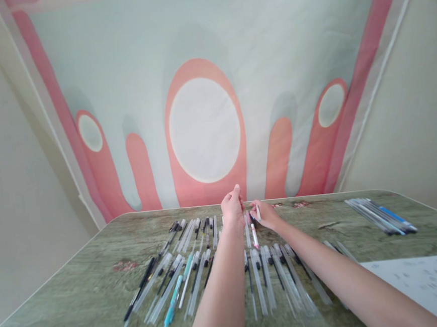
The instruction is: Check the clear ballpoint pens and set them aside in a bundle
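Near the far edge of the table, my left hand (233, 206) is closed, thumb up and fingers curled; what it holds, if anything, is hidden. Just to its right, my right hand (267, 214) pinches a short whitish piece that looks like part of a pen (258, 212). A white and pink pen (254, 236) lies on the table below the right hand. Beside it is a pale pinkish clear barrel (248, 234). Clear pen barrels (259, 286), dark refills and caps lie in two rows, partly covered by my forearms. A turquoise pen (172, 304) lies in the near row.
The wood-patterned table (80, 290) meets a pink and pale green backdrop (209, 194). At the right lies a bundle of refills with a blue strip (387, 215). A white printed sheet (424, 283) lies near the right front, partly under my right forearm.
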### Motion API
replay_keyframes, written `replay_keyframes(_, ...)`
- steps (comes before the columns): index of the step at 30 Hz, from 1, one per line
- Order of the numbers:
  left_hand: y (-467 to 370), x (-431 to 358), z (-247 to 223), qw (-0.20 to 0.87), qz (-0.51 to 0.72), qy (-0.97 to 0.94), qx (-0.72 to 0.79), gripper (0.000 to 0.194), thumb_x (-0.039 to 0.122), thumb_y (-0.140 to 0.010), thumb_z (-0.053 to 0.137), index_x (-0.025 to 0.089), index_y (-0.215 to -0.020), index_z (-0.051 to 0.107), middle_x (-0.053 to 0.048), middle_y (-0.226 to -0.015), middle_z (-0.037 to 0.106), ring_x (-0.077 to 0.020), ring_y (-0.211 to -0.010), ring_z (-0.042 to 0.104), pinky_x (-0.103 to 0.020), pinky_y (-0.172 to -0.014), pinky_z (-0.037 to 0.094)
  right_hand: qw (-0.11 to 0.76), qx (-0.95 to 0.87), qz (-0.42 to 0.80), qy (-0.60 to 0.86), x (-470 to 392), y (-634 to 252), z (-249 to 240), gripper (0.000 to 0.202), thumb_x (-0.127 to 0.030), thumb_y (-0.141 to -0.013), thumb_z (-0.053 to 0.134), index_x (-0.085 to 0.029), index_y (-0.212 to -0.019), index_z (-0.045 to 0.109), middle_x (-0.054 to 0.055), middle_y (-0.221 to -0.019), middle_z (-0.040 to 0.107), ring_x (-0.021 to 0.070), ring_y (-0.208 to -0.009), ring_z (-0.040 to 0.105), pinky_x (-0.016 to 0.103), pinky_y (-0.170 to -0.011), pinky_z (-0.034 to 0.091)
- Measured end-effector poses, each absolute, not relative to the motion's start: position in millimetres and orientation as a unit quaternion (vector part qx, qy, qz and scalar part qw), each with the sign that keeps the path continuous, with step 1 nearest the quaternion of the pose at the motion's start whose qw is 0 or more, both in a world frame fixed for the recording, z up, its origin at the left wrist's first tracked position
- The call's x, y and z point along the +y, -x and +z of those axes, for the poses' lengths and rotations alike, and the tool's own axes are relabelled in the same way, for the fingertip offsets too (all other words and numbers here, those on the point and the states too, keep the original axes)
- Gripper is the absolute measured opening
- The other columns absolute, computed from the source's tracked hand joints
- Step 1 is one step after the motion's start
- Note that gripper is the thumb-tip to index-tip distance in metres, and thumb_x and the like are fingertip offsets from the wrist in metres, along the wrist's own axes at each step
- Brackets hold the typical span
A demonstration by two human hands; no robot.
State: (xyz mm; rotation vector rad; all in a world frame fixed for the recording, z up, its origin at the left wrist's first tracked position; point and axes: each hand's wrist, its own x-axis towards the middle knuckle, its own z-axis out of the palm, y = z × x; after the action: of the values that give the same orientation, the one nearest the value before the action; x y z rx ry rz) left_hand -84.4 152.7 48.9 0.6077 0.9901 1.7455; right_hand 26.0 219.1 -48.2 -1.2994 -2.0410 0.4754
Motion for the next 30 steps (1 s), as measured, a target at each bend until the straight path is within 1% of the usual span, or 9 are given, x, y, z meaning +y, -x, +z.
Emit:
replay_keyframes(3,84.9,153.0,47.6,0.512,0.717,-0.237,0.410,0.035,0.042,-0.058,0.069,0.015,-0.058,0.046,0.008,-0.047,0.040,-0.0022,-0.037,0.031,-0.017,-0.038,0.023,0.321,-0.793,0.180,0.486,216.5,-29.2,-47.3,0.026,-0.012,-0.071,0.051,-0.016,-0.096,0.056,0.004,-0.078,0.064,0.0157,-0.074,0.058,0.026,-0.071,0.040)
replay_keyframes(7,83.3,153.1,45.8,0.518,0.710,-0.241,0.412,0.033,0.041,-0.060,0.068,0.014,-0.061,0.048,0.008,-0.048,0.040,-0.0018,-0.038,0.031,-0.016,-0.039,0.023,0.307,-0.804,0.181,0.477,211.2,-41.2,-45.2,0.027,-0.010,-0.068,0.052,-0.015,-0.094,0.057,0.003,-0.074,0.064,0.0145,-0.067,0.058,0.025,-0.067,0.041)
replay_keyframes(14,69.6,151.2,39.3,0.550,0.667,-0.290,0.410,0.032,0.040,-0.060,0.068,0.012,-0.073,0.059,0.006,-0.052,0.044,-0.0016,-0.040,0.034,-0.016,-0.041,0.025,0.293,-0.807,0.163,0.486,193.3,-83.8,-46.8,0.026,-0.009,-0.061,0.056,-0.015,-0.086,0.059,0.004,-0.071,0.063,0.0154,-0.064,0.057,0.024,-0.062,0.040)
replay_keyframes(20,52.5,147.5,33.8,0.569,0.601,-0.365,0.426,0.020,0.030,-0.059,0.069,0.012,-0.065,0.062,0.002,-0.053,0.052,-0.0037,-0.042,0.040,-0.017,-0.044,0.028,0.295,-0.794,0.162,0.506,178.2,-123.1,-46.8,0.028,-0.009,-0.058,0.057,-0.016,-0.085,0.060,0.003,-0.069,0.064,0.0170,-0.062,0.058,0.027,-0.062,0.041)
replay_keyframes(24,36.9,140.1,28.0,0.562,0.575,-0.409,0.433,0.016,0.026,-0.060,0.069,0.012,-0.062,0.062,-0.002,-0.055,0.058,-0.0065,-0.046,0.045,-0.019,-0.047,0.032,0.321,-0.790,0.181,0.491,171.0,-133.4,-40.1,0.028,-0.013,-0.063,0.056,-0.015,-0.090,0.059,0.004,-0.071,0.064,0.0164,-0.062,0.060,0.027,-0.061,0.045)
replay_keyframes(27,25.4,129.6,17.7,0.538,0.580,-0.417,0.448,0.015,0.024,-0.060,0.070,0.013,-0.068,0.063,-0.003,-0.059,0.059,-0.0093,-0.052,0.050,-0.020,-0.051,0.036,0.384,-0.781,0.203,0.449,162.9,-130.2,-29.8,0.033,-0.017,-0.068,0.054,-0.015,-0.101,0.055,0.005,-0.079,0.064,0.0169,-0.068,0.061,0.028,-0.063,0.048)
replay_keyframes(30,18.3,116.0,4.4,0.527,0.587,-0.419,0.449,0.021,0.029,-0.063,0.068,0.013,-0.078,0.064,-0.007,-0.072,0.063,-0.0137,-0.065,0.056,-0.023,-0.058,0.042,0.459,-0.766,0.214,0.395,148.8,-119.6,-17.1,0.035,-0.019,-0.073,0.052,-0.018,-0.108,0.051,0.007,-0.087,0.063,0.0172,-0.073,0.061,0.030,-0.066,0.049)
